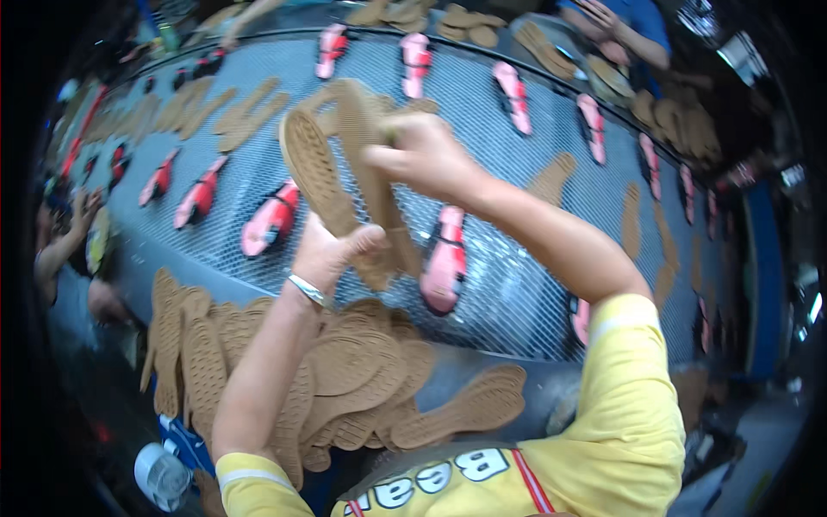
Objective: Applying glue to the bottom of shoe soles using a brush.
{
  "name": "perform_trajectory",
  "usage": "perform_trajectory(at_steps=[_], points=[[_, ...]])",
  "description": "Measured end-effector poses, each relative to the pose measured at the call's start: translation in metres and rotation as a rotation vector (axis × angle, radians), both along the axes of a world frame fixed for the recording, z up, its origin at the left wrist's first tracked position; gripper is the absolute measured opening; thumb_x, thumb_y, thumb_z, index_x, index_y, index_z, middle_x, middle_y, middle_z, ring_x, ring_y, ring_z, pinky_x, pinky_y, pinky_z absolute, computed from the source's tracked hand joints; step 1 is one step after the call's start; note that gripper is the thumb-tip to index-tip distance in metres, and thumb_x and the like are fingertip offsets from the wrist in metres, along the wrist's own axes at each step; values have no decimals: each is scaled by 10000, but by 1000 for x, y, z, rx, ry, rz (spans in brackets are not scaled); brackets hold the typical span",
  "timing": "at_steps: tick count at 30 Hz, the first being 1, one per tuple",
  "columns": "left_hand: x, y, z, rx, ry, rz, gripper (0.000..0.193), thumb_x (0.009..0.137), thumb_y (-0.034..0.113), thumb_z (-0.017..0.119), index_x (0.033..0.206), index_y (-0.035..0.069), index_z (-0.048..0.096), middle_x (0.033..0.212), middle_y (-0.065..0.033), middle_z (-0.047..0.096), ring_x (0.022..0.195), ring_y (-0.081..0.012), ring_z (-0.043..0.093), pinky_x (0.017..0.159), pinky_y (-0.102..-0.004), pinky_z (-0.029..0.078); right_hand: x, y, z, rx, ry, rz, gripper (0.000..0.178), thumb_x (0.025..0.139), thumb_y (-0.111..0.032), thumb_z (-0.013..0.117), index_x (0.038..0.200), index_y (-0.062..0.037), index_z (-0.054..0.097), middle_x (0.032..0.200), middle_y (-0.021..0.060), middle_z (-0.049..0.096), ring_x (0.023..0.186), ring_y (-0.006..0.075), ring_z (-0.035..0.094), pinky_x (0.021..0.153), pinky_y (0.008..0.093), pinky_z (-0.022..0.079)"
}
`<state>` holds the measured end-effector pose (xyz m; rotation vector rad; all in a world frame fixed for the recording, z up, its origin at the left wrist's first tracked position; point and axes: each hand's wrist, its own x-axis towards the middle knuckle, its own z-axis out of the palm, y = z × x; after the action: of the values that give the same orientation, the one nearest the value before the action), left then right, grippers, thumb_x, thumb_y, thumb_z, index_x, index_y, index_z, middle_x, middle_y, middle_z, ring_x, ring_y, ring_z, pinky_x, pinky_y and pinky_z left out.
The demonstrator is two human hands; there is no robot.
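Note:
My left hand is closed around the narrow ends of brown shoe soles, held up over the mesh conveyor. One sole shows its patterned tread and leans left. Beside it a second sole stands nearly upright, its face turned toward my right hand. That hand is curled in a fist against the second sole's upper edge, slightly blurred; what its fingers hold, if anything, I cannot make out. Just below the soles a pink-and-black shoe upper on a last lies on the mesh.
A heap of brown soles lies along the near edge. More pink uppers and loose soles are spread over the conveyor. Across it a person in a blue shirt works beside sole piles; another person's arm is at left.

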<state>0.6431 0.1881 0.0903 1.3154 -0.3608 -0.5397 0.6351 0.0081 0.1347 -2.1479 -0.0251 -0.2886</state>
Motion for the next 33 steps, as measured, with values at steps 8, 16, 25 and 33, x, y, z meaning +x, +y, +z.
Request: perform_trajectory(at_steps=[8, 16, 25, 33], points=[[14, 28, 8, -82, 284, 36, 412, 649, 0, 456, 1054, -68, 492, 936, -163, 571, 844, -274, 622, 674, -394, 566, -7, -52, 66, -118, -740, 0, 217, 835, -201, 638, 826, 14, 665, 678, 85, 647, 609, 115, 607, 564, 236, 480], [-18, 134, 6, -220, 729, -23, 464, 800, 241, 504, 1133, -80, 460, 979, -234, 584, 809, -326, 634, 656, -416, 569, -11, -127, -116, -547, 49, -288, 275, 716, -185, 638, 949, -39, 616, 886, 139, 624, 882, 331, 604, 701, 409, 485], [-61, 175, 5, -410, 539, 86, 652, 831, 269, 531, 1340, -33, 260, 1173, -286, 477, 797, -351, 629, 621, -413, 591, 75, -125, -196, -1079, 39, 42, 377, 751, -14, 541, 1126, -27, 506, 1041, 139, 557, 830, 297, 629, 691, 389, 517], [-67, 191, -10, -359, 580, 155, 716, 799, 226, 544, 1375, -16, 195, 1194, -329, 426, 775, -352, 602, 618, -409, 538, 97, -121, -169, -1092, 192, 214, 370, 669, -111, 650, 1007, -14, 533, 1010, 169, 519, 730, 330, 621, 623, 431, 505]])
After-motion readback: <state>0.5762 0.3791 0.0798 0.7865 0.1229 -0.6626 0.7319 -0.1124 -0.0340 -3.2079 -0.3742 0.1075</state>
